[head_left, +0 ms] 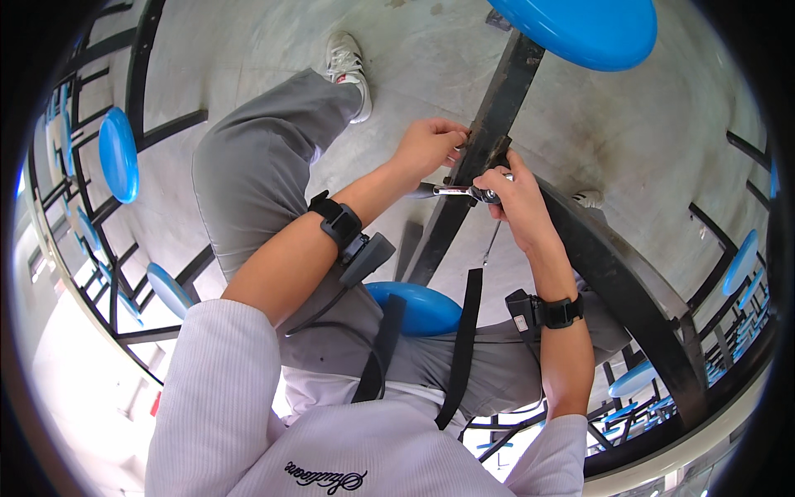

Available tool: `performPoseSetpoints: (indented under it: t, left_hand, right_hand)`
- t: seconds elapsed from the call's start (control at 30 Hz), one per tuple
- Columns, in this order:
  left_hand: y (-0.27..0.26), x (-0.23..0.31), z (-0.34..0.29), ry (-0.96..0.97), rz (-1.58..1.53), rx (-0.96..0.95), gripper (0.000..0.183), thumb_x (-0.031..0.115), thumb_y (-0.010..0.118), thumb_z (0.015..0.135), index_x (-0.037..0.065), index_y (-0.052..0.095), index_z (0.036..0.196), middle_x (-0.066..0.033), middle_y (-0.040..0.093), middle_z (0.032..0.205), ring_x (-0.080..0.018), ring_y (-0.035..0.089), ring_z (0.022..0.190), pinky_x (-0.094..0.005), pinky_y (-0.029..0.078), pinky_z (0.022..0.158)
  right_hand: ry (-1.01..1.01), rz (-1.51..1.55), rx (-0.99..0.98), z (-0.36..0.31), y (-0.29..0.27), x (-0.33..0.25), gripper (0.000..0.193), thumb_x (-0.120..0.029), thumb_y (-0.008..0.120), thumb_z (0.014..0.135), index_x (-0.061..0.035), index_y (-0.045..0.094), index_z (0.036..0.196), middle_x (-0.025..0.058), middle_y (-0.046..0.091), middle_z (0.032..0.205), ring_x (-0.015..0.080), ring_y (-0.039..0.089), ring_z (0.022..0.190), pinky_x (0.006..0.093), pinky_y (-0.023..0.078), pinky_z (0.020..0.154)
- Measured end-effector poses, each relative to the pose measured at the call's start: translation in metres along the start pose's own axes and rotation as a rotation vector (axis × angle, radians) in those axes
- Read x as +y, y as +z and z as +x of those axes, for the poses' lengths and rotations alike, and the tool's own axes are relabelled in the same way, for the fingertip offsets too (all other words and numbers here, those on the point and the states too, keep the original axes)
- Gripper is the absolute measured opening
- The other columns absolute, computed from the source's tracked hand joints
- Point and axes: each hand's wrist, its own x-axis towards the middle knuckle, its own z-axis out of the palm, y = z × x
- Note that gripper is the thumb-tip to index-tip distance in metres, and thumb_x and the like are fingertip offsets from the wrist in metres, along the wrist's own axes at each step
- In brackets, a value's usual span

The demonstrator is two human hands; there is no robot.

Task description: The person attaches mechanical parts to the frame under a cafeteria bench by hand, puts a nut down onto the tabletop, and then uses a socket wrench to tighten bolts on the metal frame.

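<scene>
A beam (501,95) runs between the legs, with a round seat (580,29) at its far end and another, the nearer seat (426,308), before the lap. Of the hands, the left hand (431,147) is at the beam's left side, the right hand (517,199) at its right, with a wrench (454,190) reaching leftward across it. A shoe (346,70) rests on the floor (422,58) farther left.

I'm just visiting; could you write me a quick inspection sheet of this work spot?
Surface: black metal beam with brownish marks.
Job's things: silver-and-black hand tool across the beam; thin metal rod pointing down below it.
Clutter: black straps over the person's lap.
Hands: left hand at the beam's edge, grip unclear; right hand closed around the hand tool.
Cables: black cable running from the left wrist device toward the lap.
Surroundings: blue round seats, black frames, grey floor.
</scene>
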Motion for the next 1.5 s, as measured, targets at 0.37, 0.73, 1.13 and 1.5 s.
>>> performPoseSetpoints:
  t: [0.37,0.73,1.13,1.5]
  left_hand:
    - [0.002,0.002,0.0,0.022,0.011,0.014,0.025,0.013,0.054,0.086,-0.001,0.059,0.106,-0.0053,0.061,0.091,-0.0118,0.055,0.074,-0.0258,0.046,0.067]
    - [-0.009,0.0,0.002,0.033,-0.002,-0.037,0.022,0.013,0.059,0.083,0.0,0.061,0.101,-0.0053,0.062,0.09,-0.0127,0.056,0.076,-0.0265,0.046,0.067]
    - [-0.02,-0.007,0.012,-0.07,-0.107,-0.155,0.023,0.014,0.061,0.084,0.001,0.06,0.103,-0.0037,0.059,0.09,-0.0124,0.055,0.08,-0.0273,0.048,0.074]
    - [-0.018,-0.007,0.013,-0.132,-0.111,-0.046,0.022,0.009,0.052,0.087,0.001,0.057,0.106,-0.0043,0.056,0.09,-0.0136,0.055,0.08,-0.0287,0.049,0.077]
  right_hand:
    - [0.011,-0.043,0.001,-0.003,0.001,-0.001,0.033,-0.014,0.062,0.069,-0.002,0.048,0.095,-0.0001,0.044,0.064,0.0085,0.042,0.049,0.0224,0.034,0.043]
    - [0.002,-0.1,0.007,-0.003,0.006,-0.002,0.039,-0.018,0.06,0.072,-0.0052,0.05,0.107,-0.0031,0.045,0.065,0.0056,0.04,0.048,0.0207,0.028,0.043]
    - [0.004,-0.065,0.006,-0.005,0.008,-0.006,0.029,-0.014,0.061,0.071,-0.0031,0.047,0.094,-0.0005,0.046,0.064,0.0071,0.042,0.048,0.0215,0.032,0.043]
    - [-0.008,-0.103,0.001,-0.003,0.006,-0.001,0.047,-0.017,0.06,0.073,-0.0014,0.046,0.115,-0.0025,0.045,0.064,0.0062,0.04,0.048,0.021,0.027,0.043]
